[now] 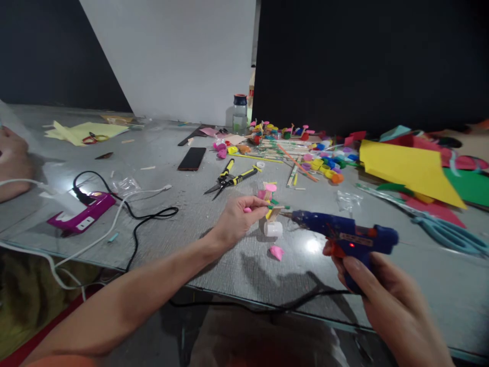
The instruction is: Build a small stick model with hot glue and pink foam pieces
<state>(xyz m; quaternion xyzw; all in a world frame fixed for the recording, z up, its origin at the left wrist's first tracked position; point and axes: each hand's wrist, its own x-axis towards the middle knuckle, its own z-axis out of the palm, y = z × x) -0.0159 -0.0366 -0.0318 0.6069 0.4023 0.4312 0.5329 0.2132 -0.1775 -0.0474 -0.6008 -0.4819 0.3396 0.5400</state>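
In my right hand (376,283) is a blue glue gun (344,232), held by its handle, with a red light glowing on its side. Its nozzle points left and is close to a small assembly of wooden sticks (274,213); whether it touches I cannot tell. The fingers of my left hand (242,216) pinch a thin green-ended stick (280,207) at that assembly. A pink bit shows at the left fingers. Just below stands a white cylinder (273,230), and a pink clay-like lump (276,253) lies nearer me.
Yellow-handled pliers (231,178) and a phone (192,158) lie beyond my left hand. A purple power strip (82,213) with cables is at left, near another person's hand (15,163). Colourful caps (324,165), blue scissors (451,232) and paper sheets (408,168) lie at right. A bottle (240,114) stands behind.
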